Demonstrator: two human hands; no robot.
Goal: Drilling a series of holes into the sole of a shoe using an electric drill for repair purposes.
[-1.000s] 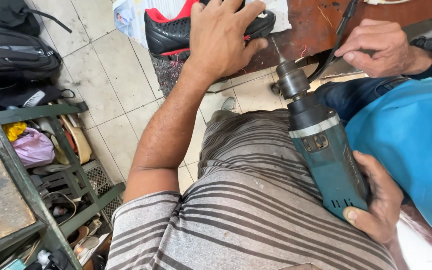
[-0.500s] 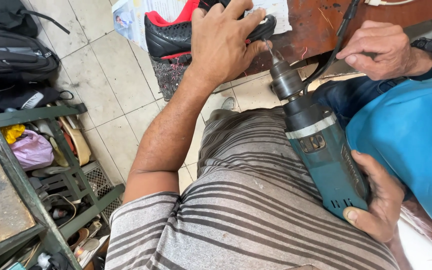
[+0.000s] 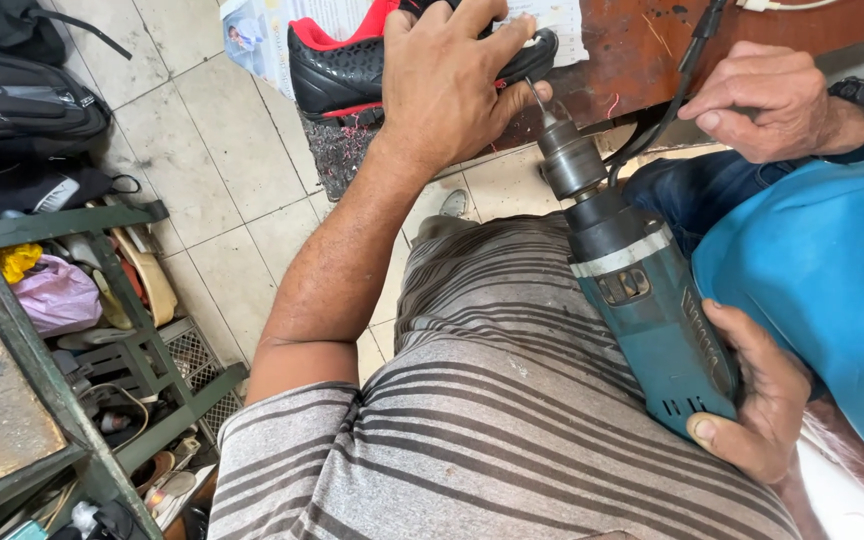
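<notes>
shoe (image 3: 352,70) toe under left hand (image 3: 447,85) — drill (image 3: 642,300) bit tip hidden

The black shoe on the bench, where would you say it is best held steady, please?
Probably by its upper, pressed down from above, as the left hand does now. The black shoe lies lengthwise on the bench edge, and the drill in the right hand points its bit at the end near the fingertips, so keep the grip behind that.
</notes>
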